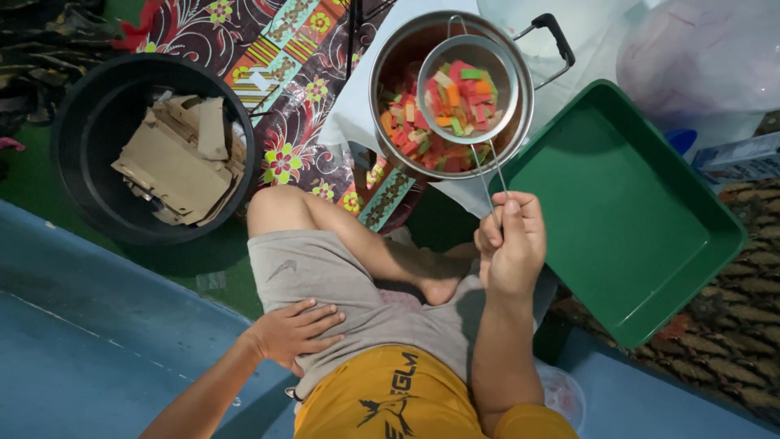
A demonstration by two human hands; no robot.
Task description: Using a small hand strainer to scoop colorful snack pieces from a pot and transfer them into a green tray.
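Here, right hand (512, 244) grip pinching strainer (470, 89) handle above pot (398, 49) rim, left hand (296, 332) spread.

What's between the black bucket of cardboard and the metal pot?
In the head view, a floral patterned cloth lies between the black bucket and the metal pot.

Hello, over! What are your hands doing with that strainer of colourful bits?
Right hand shut on strainer handle. Strainer full of coloured pieces, held over the pot. Left hand open, resting on thigh. Green tray beside the pot.
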